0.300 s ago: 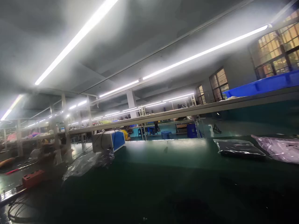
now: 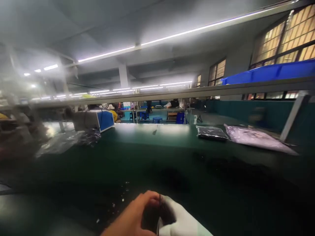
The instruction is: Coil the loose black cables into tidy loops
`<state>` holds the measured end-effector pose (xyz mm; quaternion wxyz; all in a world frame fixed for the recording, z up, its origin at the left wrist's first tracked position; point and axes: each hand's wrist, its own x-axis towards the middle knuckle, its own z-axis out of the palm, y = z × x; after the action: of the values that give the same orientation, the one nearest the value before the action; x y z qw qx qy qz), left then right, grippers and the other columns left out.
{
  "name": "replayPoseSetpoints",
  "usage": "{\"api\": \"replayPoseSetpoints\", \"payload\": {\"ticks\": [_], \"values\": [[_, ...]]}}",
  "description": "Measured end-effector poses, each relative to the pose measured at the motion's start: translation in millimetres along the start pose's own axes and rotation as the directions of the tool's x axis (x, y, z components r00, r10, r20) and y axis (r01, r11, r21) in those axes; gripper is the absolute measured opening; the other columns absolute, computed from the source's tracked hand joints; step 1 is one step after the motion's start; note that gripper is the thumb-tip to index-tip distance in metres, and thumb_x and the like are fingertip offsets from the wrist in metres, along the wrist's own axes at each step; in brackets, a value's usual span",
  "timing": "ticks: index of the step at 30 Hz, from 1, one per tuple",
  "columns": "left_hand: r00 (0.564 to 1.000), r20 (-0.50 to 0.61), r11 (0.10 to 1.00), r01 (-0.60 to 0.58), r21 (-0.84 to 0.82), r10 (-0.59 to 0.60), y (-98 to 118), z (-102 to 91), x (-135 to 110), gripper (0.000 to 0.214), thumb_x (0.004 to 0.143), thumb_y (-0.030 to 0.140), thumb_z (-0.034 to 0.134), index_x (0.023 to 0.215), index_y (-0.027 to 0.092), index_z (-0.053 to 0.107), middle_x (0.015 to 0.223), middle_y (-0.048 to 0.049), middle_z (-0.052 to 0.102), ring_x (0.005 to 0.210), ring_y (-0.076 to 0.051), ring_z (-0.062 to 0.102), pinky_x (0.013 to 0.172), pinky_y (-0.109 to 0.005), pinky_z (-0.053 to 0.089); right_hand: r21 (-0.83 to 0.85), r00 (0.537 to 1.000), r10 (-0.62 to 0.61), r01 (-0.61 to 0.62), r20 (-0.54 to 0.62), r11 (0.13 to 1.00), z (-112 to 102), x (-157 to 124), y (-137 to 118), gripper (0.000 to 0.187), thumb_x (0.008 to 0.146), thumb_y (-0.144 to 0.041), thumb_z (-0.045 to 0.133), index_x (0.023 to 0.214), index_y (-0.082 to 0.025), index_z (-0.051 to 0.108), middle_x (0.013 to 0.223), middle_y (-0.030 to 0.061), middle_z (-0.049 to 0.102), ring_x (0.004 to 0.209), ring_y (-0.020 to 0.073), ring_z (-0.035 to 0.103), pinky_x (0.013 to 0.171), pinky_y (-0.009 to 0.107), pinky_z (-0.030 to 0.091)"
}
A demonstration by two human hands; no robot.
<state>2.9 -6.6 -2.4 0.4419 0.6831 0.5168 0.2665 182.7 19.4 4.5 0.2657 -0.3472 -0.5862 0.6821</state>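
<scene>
Blur softens the whole view. At the bottom edge the left hand [image 2: 133,218], bare, curls its fingers closed over a small dark piece [image 2: 161,213]. Pressed against that piece from the other side is a soft white shape [image 2: 182,221], rounded and smooth. It could be a gloved right hand or a cloth; I cannot tell which, nor whether it grips anything. Both lie low over a wide table [image 2: 172,144] with a matte dark green top. Far across it, to the right, rest a flat black packet [image 2: 211,132] in glossy film and, just beside it, a larger pinkish bag [image 2: 256,139], wrinkled and shiny. To the left sits crumpled clear plastic [image 2: 64,142], near a boxy grey and blue machine [image 2: 94,119]. A long pale shelf [image 2: 172,93] runs above the table, bearing a blue plastic bin [image 2: 270,72].
</scene>
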Motion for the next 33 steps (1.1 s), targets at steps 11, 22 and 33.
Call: {"api": "replayPoseSetpoints", "payload": {"ticks": [11,22,33], "values": [[0.988,-0.064,0.909,0.152,0.388,-0.138,29.8,8.7,1.8,0.062,0.051,0.017,0.075,0.111,0.026,0.062,0.102,-0.004,0.055,0.084,-0.023,0.055,0.078,-0.033,0.045,-0.172,0.969,-0.182,0.153,-0.169,0.973,-6.1,22.4,62.6,0.075,0.056,-0.014,0.069,0.128,-0.022,0.051,0.097,0.0046,0.064,0.092,0.0265,0.06,0.086,0.037,0.044],[0.996,0.087,0.999,0.0,-0.043,0.004,-3.5,3.8,14.4,0.02,0.069,0.017,0.049,0.076,0.021,0.067,0.077,0.0006,0.07,0.073,-0.017,0.06,0.065,-0.025,0.043,-0.119,0.983,-0.182,0.177,-0.027,0.977,1.7,-6.4,5.2,0.031,0.053,-0.01,0.073,0.08,-0.02,0.062,0.12,0.0062,0.053,0.093,0.0224,0.056,0.078,0.03,0.044],[0.988,-0.141,0.716,-0.059,-0.696,-0.055,29.0,-2.5,2.9,0.025,0.067,0.027,0.063,0.086,0.014,0.057,0.076,-0.0028,0.063,0.068,-0.014,0.059,0.068,-0.029,0.048,0.525,0.925,-0.298,0.138,0.235,0.84,-7.0,17.6,35.2,0.056,0.051,-0.033,0.083,0.097,-0.022,0.053,0.052,-0.0063,0.052,0.038,0.0073,0.04,0.041,0.017,0.032]]}}
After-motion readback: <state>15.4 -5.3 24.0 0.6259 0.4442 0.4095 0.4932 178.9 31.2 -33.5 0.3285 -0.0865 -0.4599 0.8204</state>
